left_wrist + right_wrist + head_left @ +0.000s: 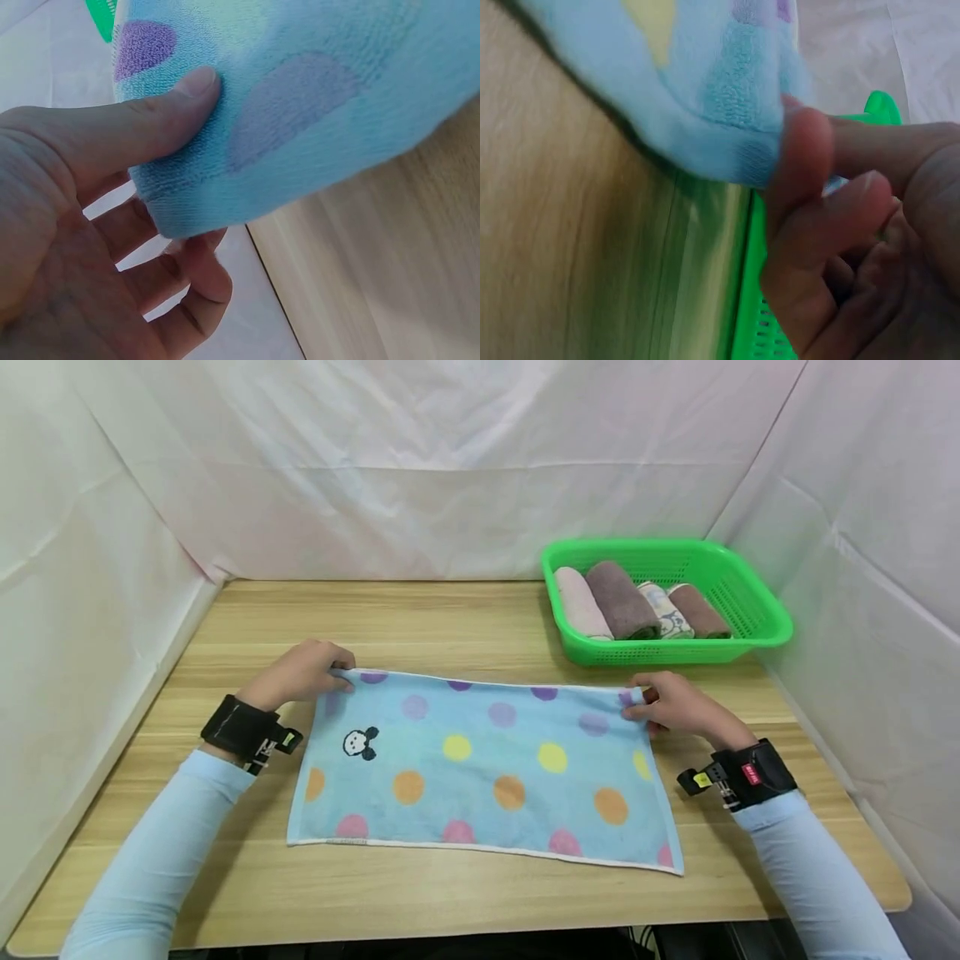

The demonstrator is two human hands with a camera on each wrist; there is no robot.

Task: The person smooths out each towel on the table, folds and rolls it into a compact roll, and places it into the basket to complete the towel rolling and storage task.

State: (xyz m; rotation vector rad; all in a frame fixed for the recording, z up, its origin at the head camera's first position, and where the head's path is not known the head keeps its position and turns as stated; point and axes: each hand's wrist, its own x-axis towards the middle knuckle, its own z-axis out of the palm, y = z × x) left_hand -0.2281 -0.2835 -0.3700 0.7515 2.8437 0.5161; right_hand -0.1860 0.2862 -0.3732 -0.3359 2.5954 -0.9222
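Note:
A light blue towel [480,760] with coloured polka dots and a small cartoon face is spread wide over the wooden table, its long sides running left to right. My left hand [303,672] pinches its far left corner; in the left wrist view the thumb [176,112] lies on top of the cloth with the fingers behind it. At the far right corner my right hand [678,703] pinches the towel between thumb and fingers, which the right wrist view shows close up at the edge [739,154].
A green plastic basket [675,652] stands at the back right of the wooden table [375,627]. Inside lie rolled towels: a pale pink one [581,603], a brown-grey one [621,597], a patterned one [666,610] and a brown one [699,610]. White cloth walls [420,518] enclose the table.

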